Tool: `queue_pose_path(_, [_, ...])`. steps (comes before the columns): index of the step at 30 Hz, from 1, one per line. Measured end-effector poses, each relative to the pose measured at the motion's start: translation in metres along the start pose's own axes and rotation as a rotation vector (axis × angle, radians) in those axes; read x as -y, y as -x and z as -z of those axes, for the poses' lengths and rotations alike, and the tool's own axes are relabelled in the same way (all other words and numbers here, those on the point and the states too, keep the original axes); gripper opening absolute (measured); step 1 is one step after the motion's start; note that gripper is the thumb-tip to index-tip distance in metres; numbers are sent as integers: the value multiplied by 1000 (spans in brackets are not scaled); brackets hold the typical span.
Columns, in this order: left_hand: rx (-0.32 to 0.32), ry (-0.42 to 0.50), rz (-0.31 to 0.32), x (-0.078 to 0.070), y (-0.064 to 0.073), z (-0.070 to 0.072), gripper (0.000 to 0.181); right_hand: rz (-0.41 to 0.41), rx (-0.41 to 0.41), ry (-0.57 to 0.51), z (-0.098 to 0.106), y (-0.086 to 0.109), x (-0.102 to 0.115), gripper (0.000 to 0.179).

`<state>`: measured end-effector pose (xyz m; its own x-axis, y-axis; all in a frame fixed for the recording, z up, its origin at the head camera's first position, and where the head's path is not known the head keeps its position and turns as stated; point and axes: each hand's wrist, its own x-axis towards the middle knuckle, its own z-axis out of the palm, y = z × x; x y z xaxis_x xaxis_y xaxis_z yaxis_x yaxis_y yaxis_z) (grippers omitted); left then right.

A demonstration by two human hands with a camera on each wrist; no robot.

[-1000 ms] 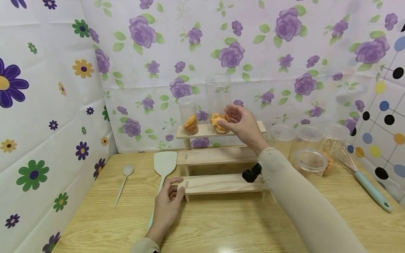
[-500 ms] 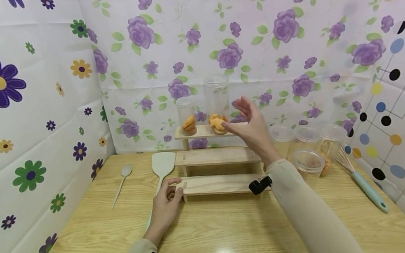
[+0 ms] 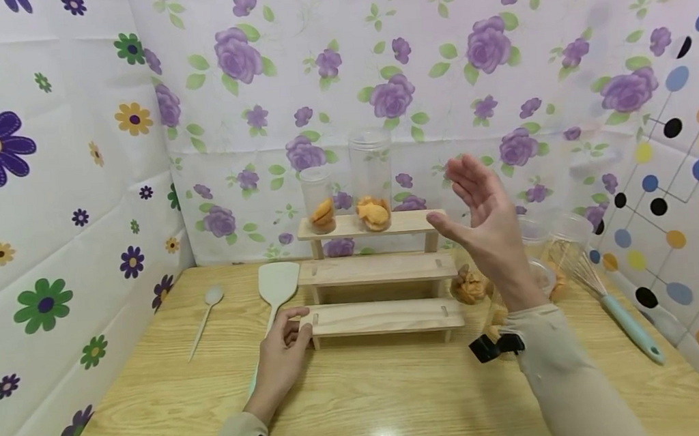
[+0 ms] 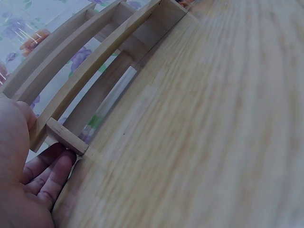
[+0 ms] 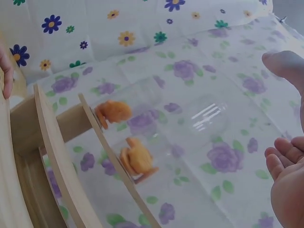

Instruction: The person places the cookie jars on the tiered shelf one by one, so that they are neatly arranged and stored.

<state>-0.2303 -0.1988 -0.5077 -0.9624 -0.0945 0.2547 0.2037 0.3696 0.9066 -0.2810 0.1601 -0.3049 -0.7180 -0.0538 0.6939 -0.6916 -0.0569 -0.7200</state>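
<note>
A three-tier wooden display shelf [image 3: 382,317] stands on the table. My left hand [image 3: 281,353] holds the left end of its lowest tier; in the left wrist view the thumb lies against the board and the fingers [image 4: 59,175] are bent at the leg. On the top tier stand a short clear jar [image 3: 318,192] and a taller clear jar [image 3: 371,168], both with orange-brown snack pieces at the bottom. My right hand [image 3: 490,227] is in the air right of the shelf, thumb and fingers spread, holding nothing. It partly hides the jars behind it.
Several clear jars, one with brown snack pieces [image 3: 470,285], stand to the right. A whisk [image 3: 632,329] with a pale blue handle lies beyond them. Left of the shelf lie a pale spatula [image 3: 278,283] and a small spoon [image 3: 212,297]. Patterned cloths border the table.
My right hand has moved away from the tall jar, to the right, with its fingers spreading. My left hand keeps its place at the shelf, and both jars stay put.
</note>
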Motion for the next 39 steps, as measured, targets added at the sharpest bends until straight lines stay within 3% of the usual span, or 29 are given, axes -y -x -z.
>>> queue_pose_path(11, [1,-15,10,-1,0,0,31,70,-42,13,48,21,13,94])
queue_pose_path(20, [-3,-4,10,0,0,0,31,38,-81,20,85,44,19,99])
queue_pose_path(30, [-2,3,7,1,-1,0,31,-42,-114,0,118,77,3,96])
queue_pose_path(39, [-3,3,-1,2,-1,0,30,-101,-75,31,130,108,-20,94])
